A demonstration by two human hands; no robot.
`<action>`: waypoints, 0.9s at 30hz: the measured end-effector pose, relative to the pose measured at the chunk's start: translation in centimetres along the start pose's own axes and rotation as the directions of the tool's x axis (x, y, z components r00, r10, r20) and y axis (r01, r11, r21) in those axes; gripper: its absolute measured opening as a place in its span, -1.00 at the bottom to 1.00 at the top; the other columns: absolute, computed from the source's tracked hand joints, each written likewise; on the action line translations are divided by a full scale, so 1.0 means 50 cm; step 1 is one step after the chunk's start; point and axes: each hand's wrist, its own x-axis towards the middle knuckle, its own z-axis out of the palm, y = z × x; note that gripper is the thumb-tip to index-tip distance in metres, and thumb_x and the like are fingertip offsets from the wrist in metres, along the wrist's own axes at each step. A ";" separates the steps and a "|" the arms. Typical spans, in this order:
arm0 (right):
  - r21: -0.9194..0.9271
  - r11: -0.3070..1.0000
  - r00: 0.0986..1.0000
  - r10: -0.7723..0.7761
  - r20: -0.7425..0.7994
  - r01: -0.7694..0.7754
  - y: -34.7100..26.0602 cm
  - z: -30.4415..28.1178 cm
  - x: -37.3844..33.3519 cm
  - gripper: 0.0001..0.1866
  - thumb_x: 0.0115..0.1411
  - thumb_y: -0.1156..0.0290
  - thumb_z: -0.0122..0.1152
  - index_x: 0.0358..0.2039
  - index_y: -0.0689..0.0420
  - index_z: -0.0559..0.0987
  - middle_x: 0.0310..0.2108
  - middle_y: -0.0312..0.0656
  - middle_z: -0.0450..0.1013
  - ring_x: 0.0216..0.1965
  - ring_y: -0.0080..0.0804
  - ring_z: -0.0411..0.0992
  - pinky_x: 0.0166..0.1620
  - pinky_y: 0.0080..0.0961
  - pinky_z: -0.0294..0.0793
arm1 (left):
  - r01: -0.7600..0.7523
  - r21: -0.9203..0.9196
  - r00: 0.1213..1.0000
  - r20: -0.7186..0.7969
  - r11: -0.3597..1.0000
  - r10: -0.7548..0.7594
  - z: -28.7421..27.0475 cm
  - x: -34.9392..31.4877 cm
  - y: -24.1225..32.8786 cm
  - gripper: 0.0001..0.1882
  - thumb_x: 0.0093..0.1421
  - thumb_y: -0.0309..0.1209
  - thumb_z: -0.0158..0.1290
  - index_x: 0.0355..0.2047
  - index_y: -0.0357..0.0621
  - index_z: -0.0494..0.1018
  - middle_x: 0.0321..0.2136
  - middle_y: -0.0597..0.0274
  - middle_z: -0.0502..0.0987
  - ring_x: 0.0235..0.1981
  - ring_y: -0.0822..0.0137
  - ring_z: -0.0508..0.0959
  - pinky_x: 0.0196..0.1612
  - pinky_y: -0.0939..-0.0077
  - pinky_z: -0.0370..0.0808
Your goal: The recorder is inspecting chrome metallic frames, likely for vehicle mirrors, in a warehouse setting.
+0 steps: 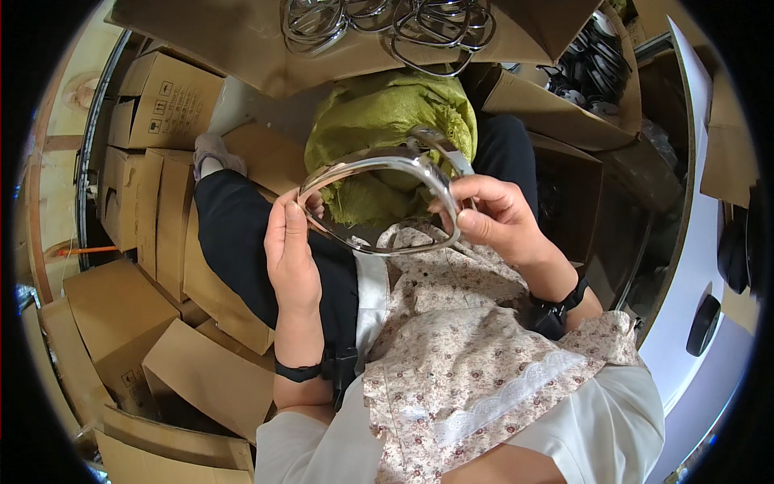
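Observation:
A shiny chrome trim ring (389,162), roughly oval and open in the middle, is held up over my lap. My left hand (292,252) pinches its left end between thumb and fingers. At the right end my right hand (501,222) grips the rim, thumb in front. A chrome tab or band juts up beside the right fingers; whether it belongs to the same ring I cannot tell. Behind the ring sits a bulging yellow-green woven sack (379,105) between my legs. A floral apron (451,323) covers my lap.
Several similar chrome rings (443,32) lie on cardboard at the far edge. An open carton (556,105) at far right holds black parts. Cardboard boxes (121,315) crowd the left side. On the right, a white panel (685,242) carries a black oval object (704,324).

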 end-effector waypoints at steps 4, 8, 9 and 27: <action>0.167 0.986 0.997 -0.009 0.075 -0.003 -0.021 0.027 0.006 -0.58 0.30 0.29 0.11 0.11 0.22 0.42 -0.29 -0.27 0.47 -0.49 -0.73 0.26 -0.43 -0.76 0.25 | 0.078 0.067 0.995 0.050 0.995 -0.082 -0.005 0.007 -0.017 -0.66 0.41 -0.24 -0.19 -0.11 -0.26 0.43 -0.26 0.33 0.44 -0.25 0.53 0.36 -0.11 0.63 0.26; 0.308 0.951 0.991 -0.006 0.135 -0.036 -0.034 0.035 0.023 -0.37 0.35 0.00 -0.10 0.22 0.25 0.28 -0.26 -0.22 0.43 -0.63 -0.70 0.16 -0.57 -0.77 0.14 | 0.167 0.159 0.980 0.083 0.973 -0.182 -0.009 0.008 -0.025 -0.64 0.41 -0.19 -0.19 -0.21 -0.24 0.45 -0.38 0.39 0.44 -0.33 0.56 0.36 -0.18 0.66 0.26; 0.344 0.939 0.994 -0.004 0.106 -0.033 -0.036 0.036 0.026 -0.34 0.36 -0.05 -0.15 0.24 0.25 0.24 -0.24 -0.22 0.42 -0.64 -0.70 0.15 -0.58 -0.76 0.13 | 0.222 0.177 0.965 0.099 0.959 -0.242 -0.010 0.009 -0.025 -0.63 0.41 -0.18 -0.19 -0.25 -0.24 0.44 -0.40 0.40 0.44 -0.33 0.57 0.36 -0.17 0.65 0.28; 0.645 0.764 0.959 0.199 -0.203 -0.022 -0.011 -0.021 0.014 -0.69 0.37 0.06 -0.13 -0.42 -0.02 0.28 -0.47 -0.44 0.18 -0.64 -0.72 -0.04 -0.65 -0.75 -0.09 | 0.352 -0.068 0.911 0.253 0.933 -0.325 0.042 -0.013 -0.046 -0.38 0.37 -0.09 -0.21 0.26 -0.29 0.10 0.18 0.03 0.29 0.13 0.25 0.36 0.13 0.40 0.31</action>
